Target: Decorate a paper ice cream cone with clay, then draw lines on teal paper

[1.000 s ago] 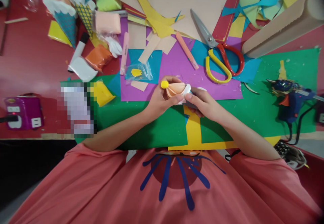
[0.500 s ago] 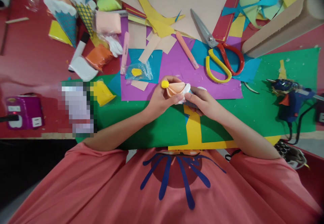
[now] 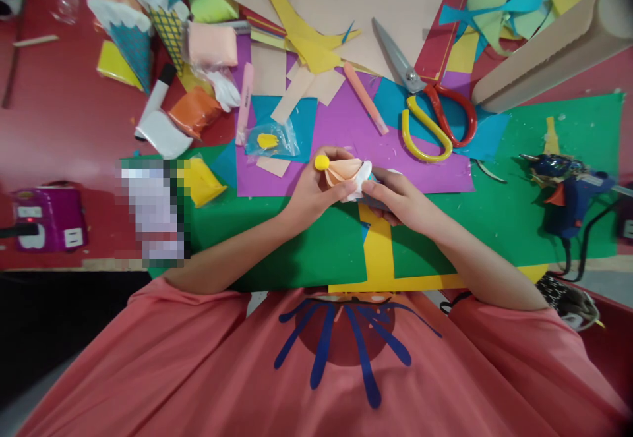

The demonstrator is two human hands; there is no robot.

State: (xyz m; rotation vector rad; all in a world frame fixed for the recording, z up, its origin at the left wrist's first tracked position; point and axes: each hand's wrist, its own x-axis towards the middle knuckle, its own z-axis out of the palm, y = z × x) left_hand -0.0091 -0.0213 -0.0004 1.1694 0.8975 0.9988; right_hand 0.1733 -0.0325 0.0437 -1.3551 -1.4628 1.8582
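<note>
Between my two hands lies a small paper ice cream cone (image 3: 343,171), tilted on its side with its top to the left. It has peach folds, a yellow ball at the tip and a white clay band around the middle. My left hand (image 3: 316,193) is closed around the peach part, its thumb against the white band. With the thumb pressed on the band's right side, my right hand (image 3: 400,198) wraps the bluish cone end, which is mostly hidden by the fingers.
Scissors (image 3: 410,78) with red and yellow handles lie beyond my hands. A blue glue gun (image 3: 573,206) rests at the right on green paper (image 3: 277,252). Finished paper cones (image 3: 129,41), clay packets (image 3: 211,45) and a marker (image 3: 155,97) are at upper left. A cardboard roll (image 3: 558,45) lies upper right.
The paper ice cream cone has barely shifted in my hands, with slightly more of the white band showing. Both hands keep their grip, and the things on the table stay put.
</note>
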